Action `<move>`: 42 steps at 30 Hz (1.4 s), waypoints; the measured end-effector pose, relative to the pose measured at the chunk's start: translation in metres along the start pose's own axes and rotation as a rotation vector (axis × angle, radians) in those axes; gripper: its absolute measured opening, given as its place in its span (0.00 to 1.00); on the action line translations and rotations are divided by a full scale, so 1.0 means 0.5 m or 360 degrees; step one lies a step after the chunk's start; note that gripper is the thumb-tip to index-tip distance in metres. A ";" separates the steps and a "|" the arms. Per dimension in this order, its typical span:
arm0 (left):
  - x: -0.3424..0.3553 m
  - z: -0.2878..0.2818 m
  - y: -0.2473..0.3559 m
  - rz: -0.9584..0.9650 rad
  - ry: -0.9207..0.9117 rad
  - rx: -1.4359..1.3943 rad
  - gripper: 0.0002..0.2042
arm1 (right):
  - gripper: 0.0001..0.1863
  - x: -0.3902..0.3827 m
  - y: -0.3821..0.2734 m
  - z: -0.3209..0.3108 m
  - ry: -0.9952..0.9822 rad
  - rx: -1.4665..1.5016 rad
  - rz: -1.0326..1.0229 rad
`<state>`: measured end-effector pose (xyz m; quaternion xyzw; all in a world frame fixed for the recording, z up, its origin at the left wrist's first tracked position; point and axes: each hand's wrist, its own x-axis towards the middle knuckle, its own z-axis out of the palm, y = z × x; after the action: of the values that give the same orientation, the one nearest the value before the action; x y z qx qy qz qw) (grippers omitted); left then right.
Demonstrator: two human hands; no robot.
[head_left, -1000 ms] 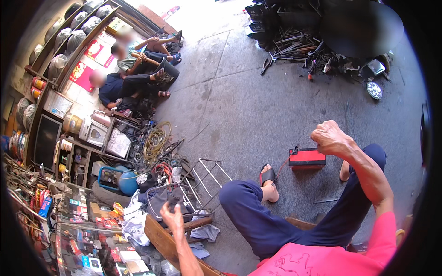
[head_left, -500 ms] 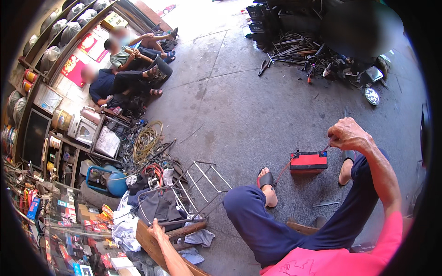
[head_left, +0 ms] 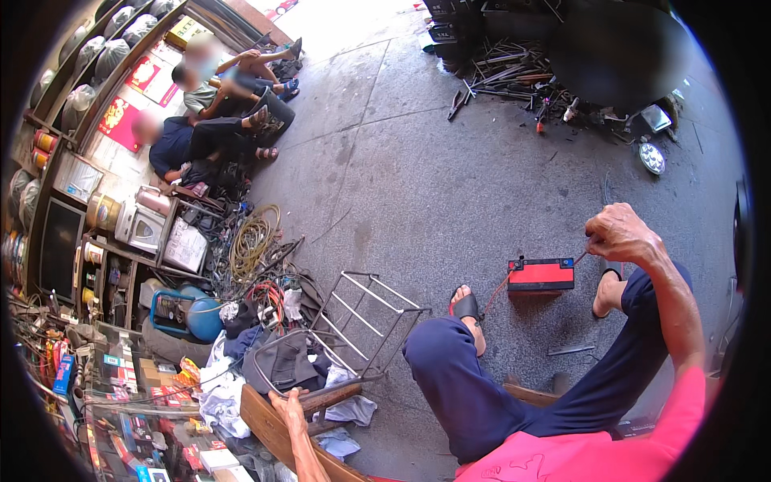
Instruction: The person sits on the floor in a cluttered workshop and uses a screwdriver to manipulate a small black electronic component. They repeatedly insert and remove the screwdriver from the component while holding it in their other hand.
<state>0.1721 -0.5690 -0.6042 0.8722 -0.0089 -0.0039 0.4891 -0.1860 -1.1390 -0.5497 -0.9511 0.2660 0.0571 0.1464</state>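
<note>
Closed fingers of the right hand (head_left: 622,233) pinch a thin lead (head_left: 581,258) just beyond the right end of the battery (head_left: 540,278). Red with a black top, the battery stands upright on the grey floor (head_left: 401,209), between the two feet. Left hand (head_left: 291,410): at the edge of a metal frame (head_left: 363,318), above a wooden bench (head_left: 259,418); whether its fingers clasp the frame cannot be told.

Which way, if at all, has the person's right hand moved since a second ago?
Yes, rightward: the right hand, then in line with the right end of the red-and-black battery, is now out past that end.
</note>
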 end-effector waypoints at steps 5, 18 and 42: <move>-0.038 0.052 0.019 -0.0128 -0.0058 -0.0136 0.24 | 0.07 0.001 0.004 0.004 0.0057 -0.0139 -0.0039; -0.078 0.226 0.040 0.0014 -0.0118 -0.0472 0.22 | 0.10 -0.009 0.026 0.017 0.0263 0.0005 0.0051; -0.099 0.286 0.017 0.0529 0.0349 -0.0077 0.11 | 0.10 -0.051 0.005 -0.002 0.0025 -0.0092 0.0222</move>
<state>0.1204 -0.6942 -0.6717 0.8419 -0.0994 0.1717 0.5018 -0.2088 -1.1288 -0.5445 -0.9345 0.3310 0.0673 0.1123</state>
